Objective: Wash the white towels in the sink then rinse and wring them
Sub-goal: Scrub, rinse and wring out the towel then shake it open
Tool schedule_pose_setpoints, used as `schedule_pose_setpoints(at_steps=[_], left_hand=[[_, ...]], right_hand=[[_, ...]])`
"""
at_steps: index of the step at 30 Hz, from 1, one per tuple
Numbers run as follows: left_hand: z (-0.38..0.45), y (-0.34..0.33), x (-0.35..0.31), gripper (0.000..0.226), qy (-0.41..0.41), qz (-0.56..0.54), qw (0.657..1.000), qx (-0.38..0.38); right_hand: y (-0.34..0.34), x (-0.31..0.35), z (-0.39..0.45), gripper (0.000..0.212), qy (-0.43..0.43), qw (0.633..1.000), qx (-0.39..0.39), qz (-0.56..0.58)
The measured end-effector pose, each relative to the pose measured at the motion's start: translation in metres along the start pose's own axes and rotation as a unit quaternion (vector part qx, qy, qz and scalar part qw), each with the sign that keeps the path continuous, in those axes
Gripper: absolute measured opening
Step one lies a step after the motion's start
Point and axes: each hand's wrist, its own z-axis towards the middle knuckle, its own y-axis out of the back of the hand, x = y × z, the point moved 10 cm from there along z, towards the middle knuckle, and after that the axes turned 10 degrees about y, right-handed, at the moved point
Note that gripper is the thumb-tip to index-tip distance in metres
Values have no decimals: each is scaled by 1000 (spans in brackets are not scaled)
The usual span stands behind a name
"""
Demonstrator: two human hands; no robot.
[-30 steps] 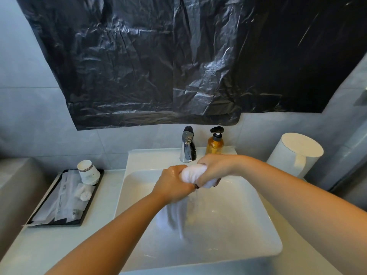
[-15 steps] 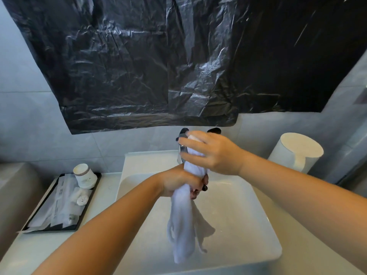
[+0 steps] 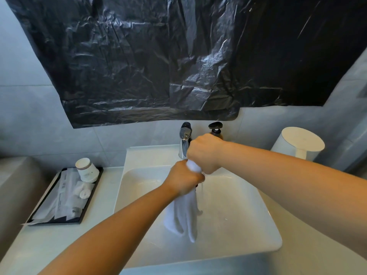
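Note:
A wet white towel (image 3: 184,213) hangs twisted over the white rectangular sink (image 3: 248,225). My left hand (image 3: 183,178) grips the towel's middle, and my right hand (image 3: 205,152) grips its upper end just above, both fists closed round the cloth. The loose lower part dangles into the basin. A thin trickle of water falls from the towel beside my left hand. The chrome faucet (image 3: 184,138) stands behind my hands at the back of the sink.
An amber soap pump bottle (image 3: 215,130) stands behind my right hand. A black tray (image 3: 91,197) with paper cups (image 3: 86,169) and wrapped toiletries sits on the counter at left. A white cylindrical bin (image 3: 297,145) stands at right. Black plastic sheeting (image 3: 178,56) covers the wall above.
My right hand has dropped from the raised top of the towel down onto my left fist, and both hands have twisted the cloth tighter. Water now trickles from it.

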Motion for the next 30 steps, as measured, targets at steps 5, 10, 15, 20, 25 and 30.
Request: schedule_pose_setpoints(at_steps=[5,10,15,20,25,30], left_hand=[[5,-7,8,13,-8,90,995,-37],[6,-14,21,13,9,134,990,-44],[1,-19,25,30,23,175,983,-50],[0,5,26,19,39,83,991,-93],[-11,38,32,26,90,-224,963,-123],[-11,56,41,31,171,-458,856,-167]], right_hand=[[-8,7,9,28,-11,999,30,12],[-32,14,18,25,-36,994,80,63],[-54,14,16,22,-62,980,135,129],[-41,-3,9,18,-102,976,-36,189],[-39,-22,-55,84,-213,760,-383,480],[-54,56,-60,100,-213,740,-362,526]])
